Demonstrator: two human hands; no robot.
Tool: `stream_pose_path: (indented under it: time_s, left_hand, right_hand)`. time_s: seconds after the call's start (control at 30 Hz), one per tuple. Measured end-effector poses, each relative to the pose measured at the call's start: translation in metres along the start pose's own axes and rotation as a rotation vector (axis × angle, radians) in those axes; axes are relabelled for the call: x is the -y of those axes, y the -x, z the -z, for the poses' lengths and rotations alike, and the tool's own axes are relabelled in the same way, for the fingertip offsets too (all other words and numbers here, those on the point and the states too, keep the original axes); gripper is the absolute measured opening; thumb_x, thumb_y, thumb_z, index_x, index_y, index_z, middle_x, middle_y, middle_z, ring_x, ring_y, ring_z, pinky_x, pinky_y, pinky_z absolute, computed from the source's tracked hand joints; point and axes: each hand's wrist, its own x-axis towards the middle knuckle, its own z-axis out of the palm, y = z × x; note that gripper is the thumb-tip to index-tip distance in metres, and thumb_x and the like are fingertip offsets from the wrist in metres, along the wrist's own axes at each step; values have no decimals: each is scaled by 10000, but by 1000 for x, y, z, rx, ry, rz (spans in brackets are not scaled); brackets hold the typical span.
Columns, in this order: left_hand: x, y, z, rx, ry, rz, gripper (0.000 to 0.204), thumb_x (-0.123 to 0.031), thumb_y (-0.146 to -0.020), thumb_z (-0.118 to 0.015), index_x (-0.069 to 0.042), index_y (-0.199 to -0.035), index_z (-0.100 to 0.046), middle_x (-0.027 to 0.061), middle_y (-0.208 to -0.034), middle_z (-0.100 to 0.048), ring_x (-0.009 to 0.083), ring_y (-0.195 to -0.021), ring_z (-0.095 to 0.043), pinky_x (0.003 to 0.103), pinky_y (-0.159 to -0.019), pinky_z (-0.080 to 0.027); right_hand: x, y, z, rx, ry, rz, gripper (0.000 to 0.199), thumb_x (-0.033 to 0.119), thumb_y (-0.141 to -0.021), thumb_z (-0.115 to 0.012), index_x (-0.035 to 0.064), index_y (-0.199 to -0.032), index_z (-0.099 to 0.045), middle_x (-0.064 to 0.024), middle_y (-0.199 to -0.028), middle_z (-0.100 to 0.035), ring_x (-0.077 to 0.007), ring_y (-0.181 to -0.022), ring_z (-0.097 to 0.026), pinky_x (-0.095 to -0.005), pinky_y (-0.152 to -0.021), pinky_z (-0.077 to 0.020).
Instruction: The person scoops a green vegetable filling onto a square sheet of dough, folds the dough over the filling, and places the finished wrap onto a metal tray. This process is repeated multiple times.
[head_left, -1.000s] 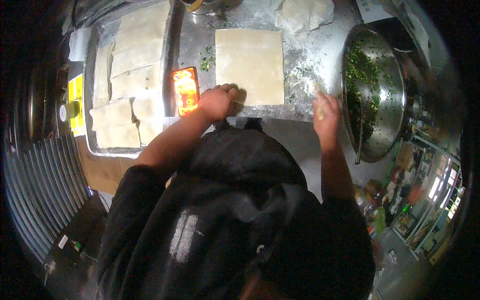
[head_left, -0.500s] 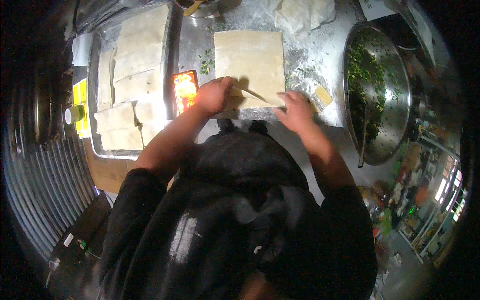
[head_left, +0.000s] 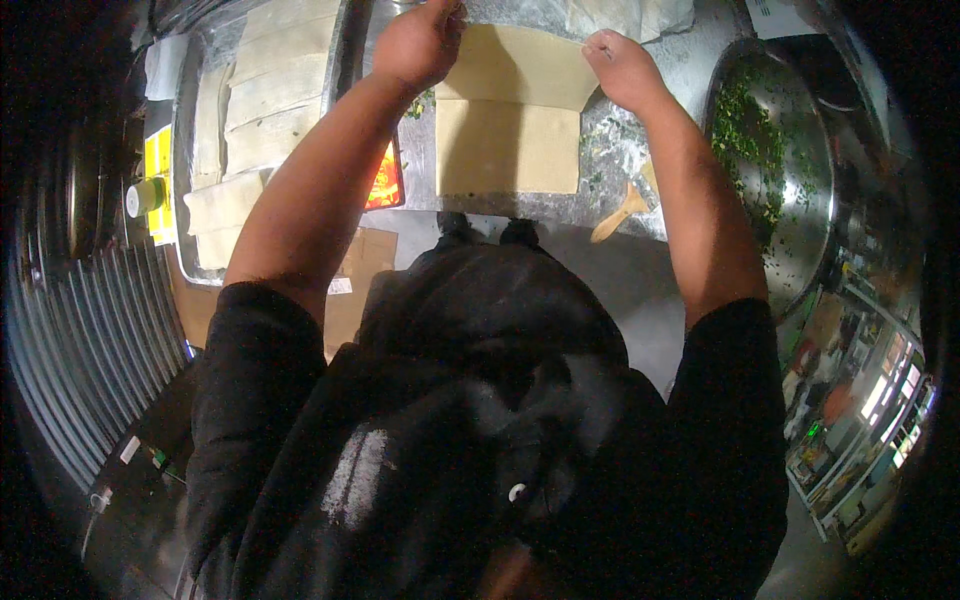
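Note:
A pale dough sheet point(head_left: 508, 148) lies on the floured metal table, its near part flat. Its far part rises between my hands, and a straight line crosses the sheet where the two parts meet. I cannot tell whether that line is a fold or the edge of a second layer. My left hand point(head_left: 420, 45) is closed at the far left corner of the raised dough, partly cut off by the upper picture edge. At the far right corner my right hand point(head_left: 625, 70) pinches the dough between thumb and fingers. My left arm's shadow falls across the sheet.
Left stands a metal tray point(head_left: 182, 150) with several dough sheets point(head_left: 275, 85). A red-and-yellow phone-like screen point(head_left: 385, 182) is partly behind my left forearm. A wooden brush point(head_left: 622, 213) lies near the front edge. Right is a steel bowl point(head_left: 812, 190) of chopped greens point(head_left: 745, 130).
Both hands have moved away from me, from the sheet's near edge to its far end, carrying dough along. The brush handle, formerly behind my right hand, now shows.

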Motion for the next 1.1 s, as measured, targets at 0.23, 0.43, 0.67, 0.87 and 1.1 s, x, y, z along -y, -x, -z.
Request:
stream_pose_path:
  time_s: [0.23,0.43,0.67,0.87,1.1]
  left_hand:
    - [8,67,-6,538,-44,-98,382,-267,-918,-649,-135,-1276,-620,183,-1082,-707,400,-1008,-671,515,-874,-528]
    - [20,14,-17,465,-203,-177,288,-333,-952,-566,-113,-1080,-700,223,-1109,-691,417,-1044,-657,515,-902,-530]
    - [0,-82,35,-200,99,-159,185,-165,-919,-584,-17,-1025,-616,276,-947,-668,522,-939,-616,549,-803,-514]
    - [-20,-53,69,-200,-80,-80,234,-229,-970,-592,-44,-1109,-624,227,-1040,-692,458,-973,-653,511,-833,-532]
    - [-16,99,23,126,50,-211,182,-96,-867,-644,-136,-1044,-661,141,-963,-676,374,-929,-668,478,-772,-551]
  right_hand:
    - [-2,46,-27,203,105,-97,331,309,-1009,-580,46,-1189,-669,-231,-1099,-710,-405,-1040,-679,-441,-900,-531]
    - [-4,12,-7,149,270,83,287,278,-1016,-564,65,-1173,-674,-234,-1080,-707,-442,-1006,-667,-469,-880,-537]
    - [32,-66,70,-447,234,224,254,290,-1005,-542,126,-1121,-698,-205,-1053,-697,-440,-983,-655,-485,-854,-537]
    - [58,-23,95,-400,161,301,284,262,-1012,-571,97,-1211,-690,-214,-1135,-703,-431,-1035,-665,-441,-895,-540]
    - [19,105,-7,-40,233,289,159,64,-915,-588,60,-1030,-698,-165,-935,-684,-383,-881,-653,-485,-768,-526]
